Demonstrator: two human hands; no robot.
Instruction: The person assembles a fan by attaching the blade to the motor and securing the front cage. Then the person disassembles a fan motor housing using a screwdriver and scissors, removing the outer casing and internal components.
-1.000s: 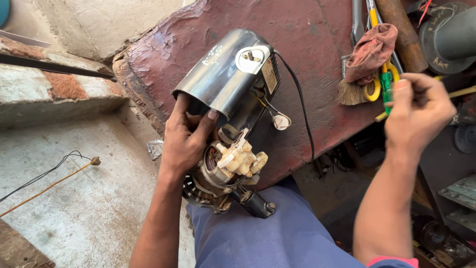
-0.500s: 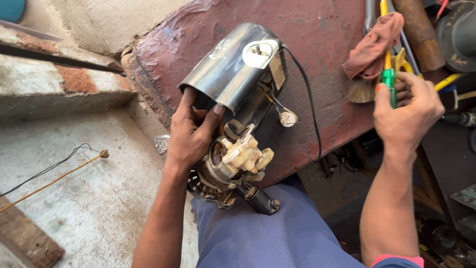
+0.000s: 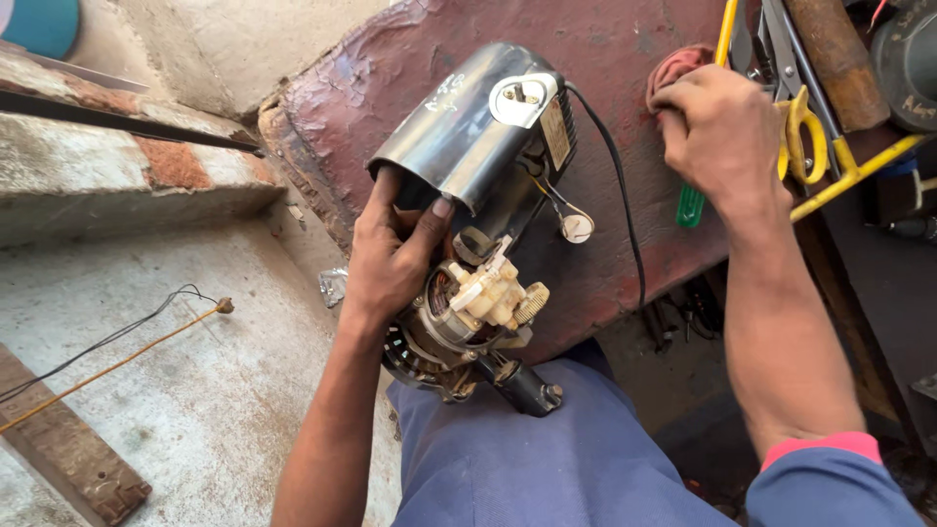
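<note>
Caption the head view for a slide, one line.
Left hand steadies motor on lap; right hand grips green screwdriver on bench.

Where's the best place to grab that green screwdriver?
Probably its green handle, from the side nearest you. That end pokes out free below the right hand, while the rest lies hidden under the hand and the reddish rag on the worn red bench.

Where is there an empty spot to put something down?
The grey concrete floor is bare between the brick ledge, the thin wire and the left hand. By the right hand it is crowded: rag, scissors, green-handled tool.
</note>
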